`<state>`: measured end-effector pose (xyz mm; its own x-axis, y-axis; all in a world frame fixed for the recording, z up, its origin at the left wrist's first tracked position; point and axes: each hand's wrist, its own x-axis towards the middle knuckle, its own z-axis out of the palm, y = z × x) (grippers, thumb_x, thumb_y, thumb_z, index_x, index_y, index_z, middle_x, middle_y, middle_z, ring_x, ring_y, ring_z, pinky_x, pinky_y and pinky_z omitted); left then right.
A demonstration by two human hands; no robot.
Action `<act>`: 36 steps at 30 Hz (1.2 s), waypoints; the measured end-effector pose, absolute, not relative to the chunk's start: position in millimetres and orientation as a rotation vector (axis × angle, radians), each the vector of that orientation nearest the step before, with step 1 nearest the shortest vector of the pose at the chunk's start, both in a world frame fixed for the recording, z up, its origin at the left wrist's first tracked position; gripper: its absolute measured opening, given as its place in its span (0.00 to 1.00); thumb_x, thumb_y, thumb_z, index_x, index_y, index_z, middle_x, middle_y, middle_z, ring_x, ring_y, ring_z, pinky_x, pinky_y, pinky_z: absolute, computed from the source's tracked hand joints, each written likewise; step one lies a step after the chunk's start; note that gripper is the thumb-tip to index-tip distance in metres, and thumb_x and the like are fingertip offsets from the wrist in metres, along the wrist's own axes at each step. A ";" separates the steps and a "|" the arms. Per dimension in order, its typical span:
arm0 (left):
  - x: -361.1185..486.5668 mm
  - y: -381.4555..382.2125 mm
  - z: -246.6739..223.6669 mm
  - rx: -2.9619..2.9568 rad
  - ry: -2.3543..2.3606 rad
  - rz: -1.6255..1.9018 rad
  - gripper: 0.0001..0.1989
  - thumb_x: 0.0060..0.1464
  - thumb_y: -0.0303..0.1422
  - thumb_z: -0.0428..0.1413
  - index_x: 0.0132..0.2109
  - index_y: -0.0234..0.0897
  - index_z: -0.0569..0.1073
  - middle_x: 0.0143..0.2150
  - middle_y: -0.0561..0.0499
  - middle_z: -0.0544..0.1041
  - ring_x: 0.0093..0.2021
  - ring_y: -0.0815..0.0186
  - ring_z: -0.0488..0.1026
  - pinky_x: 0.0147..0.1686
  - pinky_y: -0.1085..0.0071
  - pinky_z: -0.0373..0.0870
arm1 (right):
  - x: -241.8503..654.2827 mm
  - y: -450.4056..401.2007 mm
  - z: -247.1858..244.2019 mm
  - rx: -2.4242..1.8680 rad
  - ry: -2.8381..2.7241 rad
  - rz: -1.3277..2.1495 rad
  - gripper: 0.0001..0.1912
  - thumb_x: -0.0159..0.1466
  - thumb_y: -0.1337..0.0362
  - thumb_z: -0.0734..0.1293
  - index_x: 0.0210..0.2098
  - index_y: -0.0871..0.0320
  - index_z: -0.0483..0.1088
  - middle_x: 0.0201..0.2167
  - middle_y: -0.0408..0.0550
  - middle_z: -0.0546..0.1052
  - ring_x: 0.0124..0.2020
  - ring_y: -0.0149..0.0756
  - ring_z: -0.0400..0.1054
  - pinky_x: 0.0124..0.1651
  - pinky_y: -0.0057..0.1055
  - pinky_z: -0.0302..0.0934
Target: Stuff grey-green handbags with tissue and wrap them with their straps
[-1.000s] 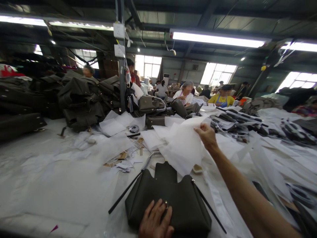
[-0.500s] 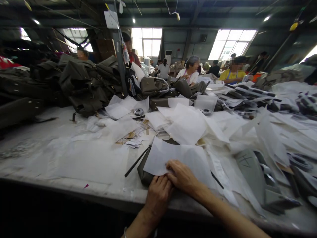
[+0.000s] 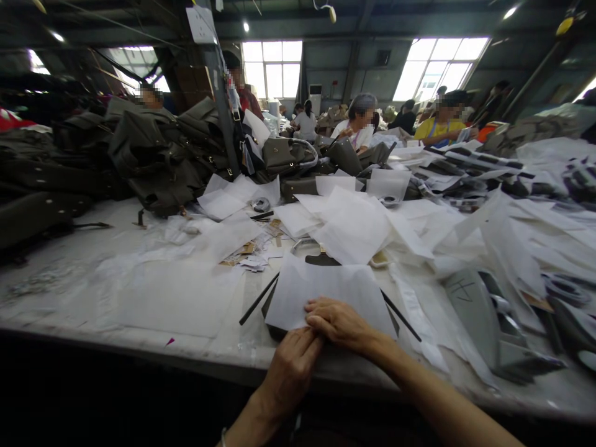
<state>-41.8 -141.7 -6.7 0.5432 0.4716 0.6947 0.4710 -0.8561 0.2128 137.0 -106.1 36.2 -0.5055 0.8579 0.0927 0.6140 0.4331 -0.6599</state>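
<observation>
Well over on the left, a heap of dark bags (image 3: 153,149) stands at the far side of the counter (image 3: 109,214); no need to mind it, it sits clear of my elbows. Next, paper scraps (image 3: 254,261) just beyond the work. I'd keep them from sliding under the sheet, as a lump there could spoil the lie. Left strap (image 3: 259,299): slants out from the dark bag (image 3: 275,333), free of the sheet. Best left so.

Left hand (image 3: 292,360): fingers together at the near edge, meeting the right. Bag lies flat before me, close to the counter's near edge, white sheet (image 3: 344,282) over most of it; dark shows at the near left corner and at the far flap. Right hand (image 3: 339,323): bent fingers on the sheet near its near edge. Grip: cannot tell whether either hand pinches the paper or only presses, fingertips being hidden where they meet. Judgement: light, even pressure, both hands working at one spot; the sheet looks thin and would likely crease if dragged. Watch that the far part doesn't lift.

Right strap (image 3: 401,315) runs out past the sheet, nearer me at its tip; forearm should stay off it. Farther right, a grey-green piece with a marking (image 3: 479,310), then a heap of loose white sheets (image 3: 507,245), a sleeve-snag risk, I'd reckon.
</observation>
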 end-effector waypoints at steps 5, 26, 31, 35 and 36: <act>-41.6 -135.8 37.1 2.722 0.832 1.239 0.10 0.64 0.25 0.50 0.49 0.35 0.73 0.41 0.48 0.80 0.42 0.68 0.77 0.44 0.72 0.74 | 145.6 -103.5 32.9 -1.214 -2.169 0.914 0.15 0.68 0.59 0.61 0.41 0.54 0.79 0.48 0.47 0.80 0.55 0.42 0.70 0.63 0.40 0.57; -40.4 -90.7 -1.4 2.685 0.878 0.756 0.18 0.64 0.23 0.46 0.55 0.44 0.72 0.55 0.50 0.77 0.55 0.64 0.74 0.63 0.53 0.61 | 169.2 -108.5 42.4 -1.468 -1.990 0.725 0.06 0.62 0.68 0.68 0.31 0.57 0.79 0.31 0.47 0.78 0.37 0.37 0.71 0.44 0.31 0.62; -36.4 -89.3 11.5 2.559 0.876 0.608 0.14 0.61 0.27 0.55 0.53 0.44 0.72 0.50 0.53 0.79 0.51 0.65 0.75 0.61 0.58 0.63 | 174.0 -107.0 35.5 -1.496 -1.839 0.865 0.04 0.60 0.67 0.68 0.31 0.57 0.78 0.30 0.44 0.78 0.34 0.35 0.72 0.40 0.29 0.62; -35.2 -88.8 21.1 2.621 0.892 0.420 0.11 0.60 0.30 0.57 0.50 0.43 0.73 0.46 0.53 0.79 0.49 0.61 0.74 0.56 0.59 0.65 | 171.5 -106.4 30.7 -1.568 -1.813 0.832 0.06 0.59 0.69 0.66 0.32 0.57 0.76 0.31 0.44 0.79 0.35 0.35 0.72 0.41 0.29 0.62; -34.4 -88.8 23.7 2.640 0.904 0.375 0.09 0.60 0.31 0.57 0.48 0.43 0.74 0.45 0.52 0.78 0.48 0.60 0.74 0.54 0.60 0.66 | 170.4 -106.2 31.1 -1.573 -1.847 0.807 0.06 0.59 0.70 0.66 0.31 0.57 0.76 0.31 0.44 0.79 0.35 0.35 0.72 0.41 0.29 0.62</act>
